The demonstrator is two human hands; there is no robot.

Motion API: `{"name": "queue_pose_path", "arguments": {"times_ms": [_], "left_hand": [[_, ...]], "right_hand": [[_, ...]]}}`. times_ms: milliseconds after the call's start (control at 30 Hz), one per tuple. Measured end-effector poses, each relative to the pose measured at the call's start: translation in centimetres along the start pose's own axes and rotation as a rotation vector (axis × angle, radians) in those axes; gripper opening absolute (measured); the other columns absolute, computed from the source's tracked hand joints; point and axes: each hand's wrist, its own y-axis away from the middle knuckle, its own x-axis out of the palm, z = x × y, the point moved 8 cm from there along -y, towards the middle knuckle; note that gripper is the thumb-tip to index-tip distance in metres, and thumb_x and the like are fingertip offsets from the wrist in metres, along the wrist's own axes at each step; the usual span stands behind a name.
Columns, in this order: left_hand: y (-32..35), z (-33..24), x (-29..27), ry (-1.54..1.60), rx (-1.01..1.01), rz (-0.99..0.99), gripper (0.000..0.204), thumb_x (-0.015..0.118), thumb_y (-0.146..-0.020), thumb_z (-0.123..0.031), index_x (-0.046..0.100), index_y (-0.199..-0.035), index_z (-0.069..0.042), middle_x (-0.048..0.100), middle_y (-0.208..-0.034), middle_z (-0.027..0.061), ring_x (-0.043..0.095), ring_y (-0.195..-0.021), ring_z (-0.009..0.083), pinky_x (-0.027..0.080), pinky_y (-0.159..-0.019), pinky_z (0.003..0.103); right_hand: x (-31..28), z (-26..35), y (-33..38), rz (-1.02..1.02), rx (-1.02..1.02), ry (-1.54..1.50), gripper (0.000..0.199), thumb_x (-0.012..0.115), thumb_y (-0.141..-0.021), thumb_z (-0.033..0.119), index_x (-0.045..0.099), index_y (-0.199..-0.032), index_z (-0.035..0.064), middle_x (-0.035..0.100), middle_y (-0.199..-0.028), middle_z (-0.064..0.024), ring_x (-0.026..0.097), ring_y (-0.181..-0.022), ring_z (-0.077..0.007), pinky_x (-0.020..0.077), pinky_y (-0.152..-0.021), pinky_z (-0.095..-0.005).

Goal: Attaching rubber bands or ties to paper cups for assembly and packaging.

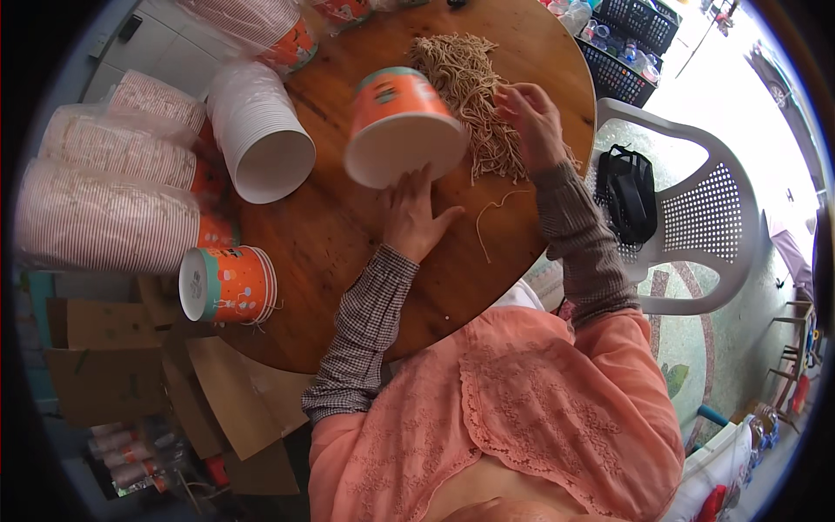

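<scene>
An orange-and-green paper tub point(404, 97) is tilted at the table's middle, its white mouth toward me and its outline blurred. My left hand point(413, 213) touches the lower rim with outstretched fingers, thumb spread apart. To its right lies a tangled heap of beige strings point(461, 74). At that heap's right edge is my right hand point(532, 122), fingers curled and fingertips drawn together on the strings. A single loose string point(483, 228) trails toward me. By the left table edge a short stack of tubs point(233, 283) lies on its side, with string ends at its rim.
Wrapped stacks of paper tubs point(113, 213) crowd the left side, beside an unwrapped white-mouthed stack point(261, 130). Cardboard boxes point(109, 370) stand below left. A grey plastic chair point(722, 217) holding a black bag point(628, 196) stands right of the round table point(322, 248). Black crates point(613, 74) are behind.
</scene>
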Motion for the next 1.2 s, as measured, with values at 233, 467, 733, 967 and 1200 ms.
{"name": "queue_pose_path", "arguments": {"times_ms": [233,467,733,967,1200], "left_hand": [[4.4,3.5,-2.1,-0.052,-0.079,0.051,0.077,0.067,-0.079,-0.053,0.045,-0.134,-0.003,0.061,-0.122,0.0160,0.058,-0.113,0.0284,0.034,-0.102,0.049],[10.2,4.0,-6.2,0.071,-0.213,0.159,0.066,0.067,-0.084,-0.047,0.052,-0.127,0.000,0.066,-0.109,0.0185,0.064,-0.101,0.0315,0.043,-0.094,0.045],[11.6,5.4,-9.3,0.435,-0.579,-0.307,0.036,0.061,-0.092,-0.031,0.065,-0.101,0.003,0.067,-0.082,0.0192,0.066,-0.076,0.0376,0.053,-0.069,0.040],[11.4,2.4,-9.2,0.119,-0.275,-0.340,0.022,0.064,-0.088,-0.020,0.066,-0.097,0.000,0.065,-0.091,0.0221,0.065,-0.079,0.0391,0.054,-0.063,0.042],[11.7,1.5,-8.1,0.124,-0.245,-0.258,0.020,0.064,-0.087,-0.018,0.063,-0.099,-0.002,0.065,-0.087,0.0173,0.064,-0.073,0.0369,0.053,-0.061,0.043]], "right_hand": [[9.5,-3.9,8.7,0.274,0.152,-0.201,0.015,0.055,-0.097,0.016,0.054,-0.102,0.0014,0.062,-0.119,-0.0132,0.060,-0.106,-0.0175,0.0482,-0.093,-0.0317],[14.2,-3.3,17.9,0.443,0.201,-0.150,0.011,0.051,-0.098,0.011,0.052,-0.099,-0.0007,0.061,-0.119,-0.0126,0.057,-0.106,-0.0129,0.0476,-0.090,-0.0284],[15.9,-4.6,20.9,0.528,0.323,-0.221,0.010,0.052,-0.098,0.011,0.052,-0.097,0.0012,0.058,-0.123,-0.0130,0.055,-0.110,-0.0137,0.0457,-0.095,-0.0299],[14.5,-3.7,20.4,0.449,0.262,-0.153,0.013,0.054,-0.097,0.012,0.053,-0.095,-0.0004,0.055,-0.127,-0.0143,0.054,-0.110,-0.0138,0.0467,-0.093,-0.0299],[13.8,-2.0,20.2,0.490,0.001,0.249,0.012,0.060,-0.090,0.010,0.057,-0.090,-0.0010,0.053,-0.125,-0.0166,0.056,-0.110,-0.0188,0.0481,-0.093,-0.0322]]}}
